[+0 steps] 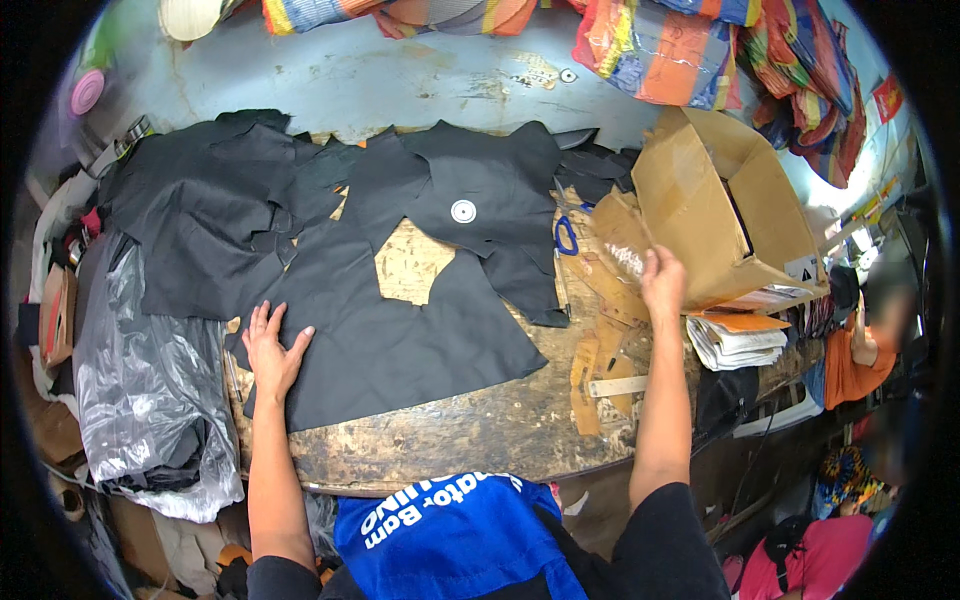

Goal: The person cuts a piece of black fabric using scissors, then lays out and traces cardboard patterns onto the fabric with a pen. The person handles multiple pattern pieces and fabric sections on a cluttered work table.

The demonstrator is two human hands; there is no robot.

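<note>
Now the left hand (pixel 272 350) lies flat, fingers spread, pressing down on the lower left corner of a large black fabric piece (pixel 400 330) in the middle of the frame. That piece fans out wide toward the bottom and narrows toward the top, so its long axis runs roughly bottom to top, tilted slightly right. Its lower edge sits just inside the worn front edge of the wooden desk (pixel 470 430) (bare wood shows along the whole front). Over at centre right, the right hand (pixel 663 282) reaches up, its grip pinching a crinkled clear plastic wrapper (pixel 630 258) just beside an open cardboard box (pixel 725 215). Between fabric and box lie brown card patterns (pixel 600 350) and blue-handled scissors (pixel 566 237). More black pieces (pixel 230 210) crowd the upper left; a round white weight (pixel 463 211) sits on one. Open room is mainly bottom centre.
</note>
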